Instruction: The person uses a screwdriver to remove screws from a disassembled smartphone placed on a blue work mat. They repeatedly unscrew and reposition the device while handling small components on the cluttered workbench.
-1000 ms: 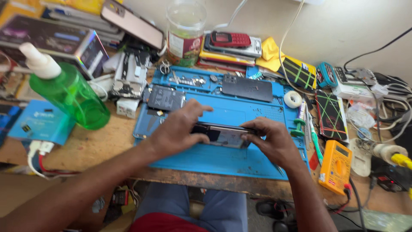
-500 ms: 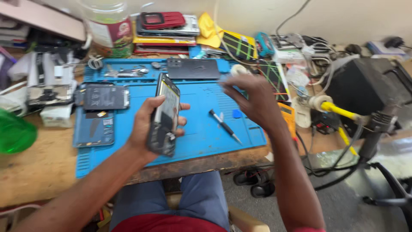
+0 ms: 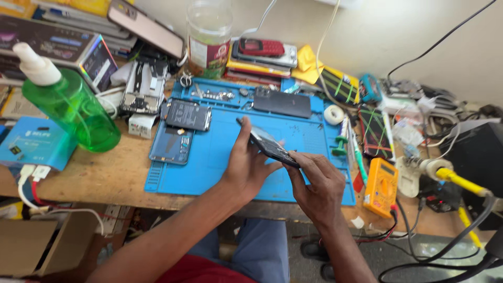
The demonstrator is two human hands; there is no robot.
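My left hand (image 3: 246, 165) holds a dark smartphone (image 3: 268, 145) tilted on edge above the blue work mat (image 3: 220, 157), thumb on its near side. My right hand (image 3: 314, 183) pinches the phone's lower right end with fingertips. Both hands hover over the mat's front middle. On the mat's far left lie an opened phone body (image 3: 187, 115) and a blue phone back panel (image 3: 172, 145). A black phone (image 3: 283, 104) lies at the mat's far edge.
A green spray bottle (image 3: 70, 107) stands at left beside a blue box (image 3: 32, 144). An orange multimeter (image 3: 381, 186) lies at right, with a yellow-handled soldering iron (image 3: 450, 178), screwdrivers (image 3: 348, 141), tape roll (image 3: 334, 114), a jar (image 3: 208, 36) and stacked phones (image 3: 264, 52) at the back.
The right hand has come back from reaching right and now grips the phone's end. The left hand has tipped the phone from upright toward flat. The view has swung left.
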